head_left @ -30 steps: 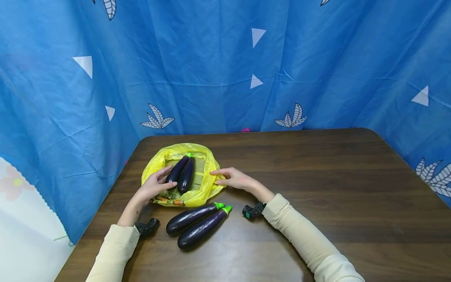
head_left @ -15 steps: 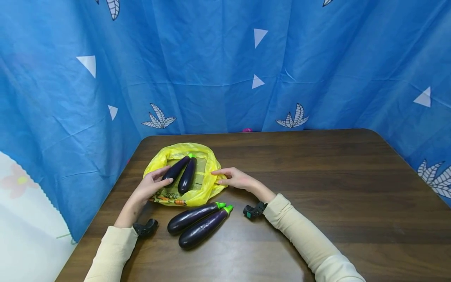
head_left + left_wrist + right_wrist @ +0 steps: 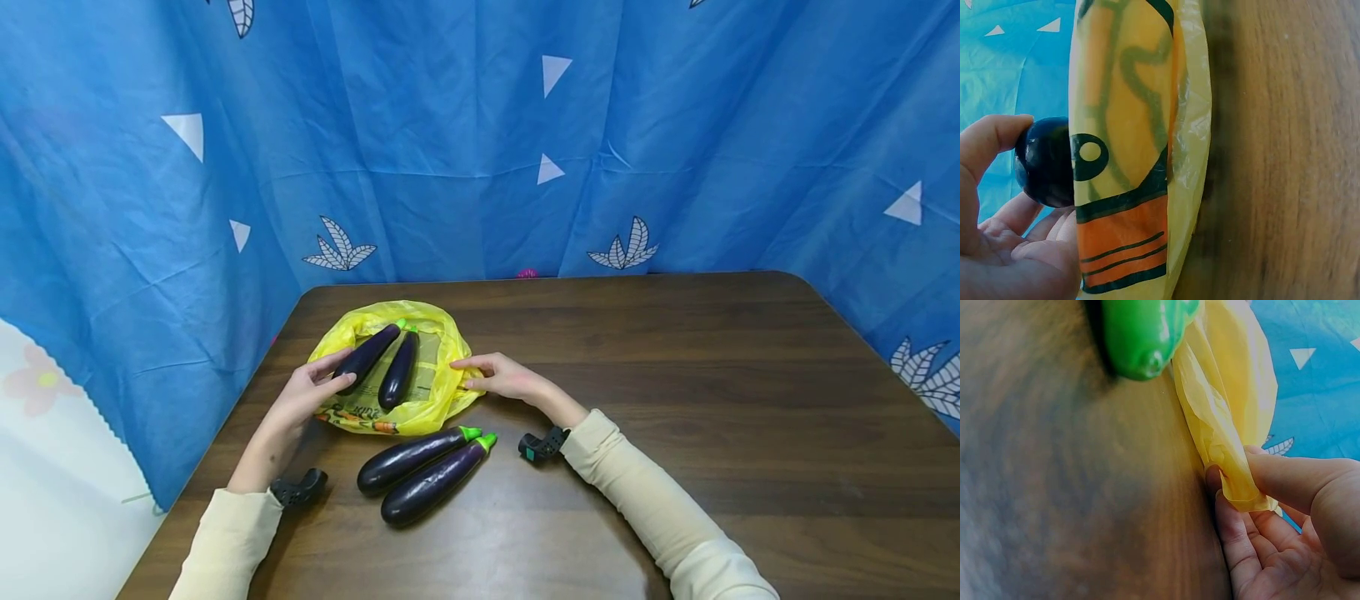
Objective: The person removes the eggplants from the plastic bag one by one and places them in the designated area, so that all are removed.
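A yellow plastic bag (image 3: 444,403) lies with its mouth spread at the left of the table. My left hand (image 3: 302,390) grips the thick end of a dark purple eggplant (image 3: 369,357) over the bag's left side. In the left wrist view, thumb and fingers wrap that eggplant's round end (image 3: 1044,162), and the bag's printed side hides the rest. A second eggplant (image 3: 399,371) lies inside the bag. My right hand (image 3: 510,379) pinches the bag's right edge, its thumb and fingers on the folded plastic (image 3: 1235,481) in the right wrist view.
Two more eggplants with green stems, a rear one (image 3: 412,460) and a front one (image 3: 435,483), lie side by side in front of the bag. The brown wooden table (image 3: 675,400) reaches back to a blue curtain (image 3: 465,150).
My left hand has moved left, taking its eggplant away from the one beside it, so a gap shows between them. The right hand stays at the bag's edge.
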Tool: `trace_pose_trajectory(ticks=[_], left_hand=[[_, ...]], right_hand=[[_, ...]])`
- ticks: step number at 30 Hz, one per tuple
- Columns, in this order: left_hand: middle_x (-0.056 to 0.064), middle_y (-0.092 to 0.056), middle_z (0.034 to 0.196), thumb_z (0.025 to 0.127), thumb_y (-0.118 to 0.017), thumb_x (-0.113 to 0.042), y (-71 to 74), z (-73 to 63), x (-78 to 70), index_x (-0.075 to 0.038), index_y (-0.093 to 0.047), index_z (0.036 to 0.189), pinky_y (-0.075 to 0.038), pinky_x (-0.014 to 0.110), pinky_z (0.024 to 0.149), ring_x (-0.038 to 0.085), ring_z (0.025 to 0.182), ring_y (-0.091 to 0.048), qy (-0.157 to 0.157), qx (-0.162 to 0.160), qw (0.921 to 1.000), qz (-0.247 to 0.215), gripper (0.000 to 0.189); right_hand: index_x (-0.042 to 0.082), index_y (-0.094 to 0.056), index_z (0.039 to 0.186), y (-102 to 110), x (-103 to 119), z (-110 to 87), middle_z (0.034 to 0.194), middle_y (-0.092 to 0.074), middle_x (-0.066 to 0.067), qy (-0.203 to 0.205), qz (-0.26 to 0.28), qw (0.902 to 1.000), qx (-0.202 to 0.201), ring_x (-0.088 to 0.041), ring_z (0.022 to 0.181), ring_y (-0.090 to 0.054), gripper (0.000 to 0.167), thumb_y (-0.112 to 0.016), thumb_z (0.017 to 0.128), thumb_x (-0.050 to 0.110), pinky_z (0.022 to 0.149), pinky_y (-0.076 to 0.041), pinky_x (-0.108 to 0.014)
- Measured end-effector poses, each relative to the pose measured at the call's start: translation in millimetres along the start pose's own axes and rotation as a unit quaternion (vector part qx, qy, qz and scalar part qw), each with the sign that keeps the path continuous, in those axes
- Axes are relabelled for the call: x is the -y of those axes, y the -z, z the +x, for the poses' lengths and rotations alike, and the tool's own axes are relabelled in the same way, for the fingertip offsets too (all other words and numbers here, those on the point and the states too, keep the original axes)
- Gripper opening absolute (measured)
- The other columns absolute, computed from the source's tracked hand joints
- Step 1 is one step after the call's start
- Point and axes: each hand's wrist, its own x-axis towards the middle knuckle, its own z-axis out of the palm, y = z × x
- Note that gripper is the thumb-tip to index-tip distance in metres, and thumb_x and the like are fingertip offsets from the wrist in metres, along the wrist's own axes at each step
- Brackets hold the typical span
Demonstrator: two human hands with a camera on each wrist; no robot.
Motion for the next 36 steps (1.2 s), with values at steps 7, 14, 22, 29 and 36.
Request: trace_pose_trajectory(ticks=[7, 14, 22, 29, 36], left_hand=[[0.02, -0.026, 0.147, 0.093, -0.061, -0.025, 1.7, -9.0, -4.9, -0.001, -0.032, 0.145, -0.042, 0.02, 0.087, 0.029, 0.123, -0.039, -0.011, 0.004, 0.9998, -0.015, 0.064], [0.02, -0.029, 0.145, 0.093, -0.061, -0.024, 0.0, -20.9, -13.7, 0.0, -0.034, 0.143, -0.044, 0.018, 0.084, 0.02, 0.118, -0.044, -0.037, 0.009, 0.9993, -0.007, 0.062], [0.019, -0.031, 0.145, 0.093, -0.061, -0.018, -6.0, -34.8, -21.8, 0.001, -0.035, 0.143, -0.043, 0.018, 0.085, 0.004, 0.111, -0.049, -0.054, 0.029, 0.9977, -0.029, 0.059], [0.021, -0.032, 0.144, 0.093, -0.059, -0.012, -13.0, -42.5, -24.5, 0.005, -0.036, 0.141, -0.042, 0.019, 0.088, 0.007, 0.112, -0.051, -0.078, 0.046, 0.9947, -0.048, 0.056], [0.015, -0.039, 0.141, 0.093, -0.058, -0.008, -16.7, -49.0, -25.1, 0.007, -0.037, 0.139, -0.042, 0.02, 0.089, 0.008, 0.115, -0.049, -0.099, 0.055, 0.992, -0.056, 0.053]], right_hand=[[-0.003, -0.05, 0.132, 0, 0, 0.2, 0.124, -0.054, -0.015, 0.003, -0.003, 1.0, 0.005, -0.018, 0.088, -0.046, 0.039, -0.055, 0.094, 0.003, 0.071, -0.037, -0.025], [-0.003, -0.051, 0.132, 1, 0, 0.1, 0.13, -0.051, -0.015, 0.007, -0.005, 1.0, 0.002, -0.018, 0.096, -0.046, 0.038, -0.055, 0.094, 0.004, 0.075, -0.038, -0.025], [-0.002, -0.052, 0.132, -1, -3, 1.3, 0.131, -0.051, -0.015, 0.004, -0.004, 1.0, -0.001, -0.017, 0.097, -0.045, 0.038, -0.055, 0.094, 0.005, 0.075, -0.038, -0.024], [-0.002, -0.052, 0.132, 0, -4, 1.4, 0.127, -0.053, -0.015, 0.011, -0.012, 0.9999, -0.001, -0.018, 0.094, -0.046, 0.039, -0.055, 0.094, 0.005, 0.074, -0.037, -0.025], [-0.002, -0.051, 0.132, 0, -4, 2.0, 0.131, -0.051, -0.015, 0.008, -0.003, 1.0, 0.002, -0.016, 0.099, -0.046, 0.039, -0.055, 0.094, 0.005, 0.076, -0.038, -0.024]])
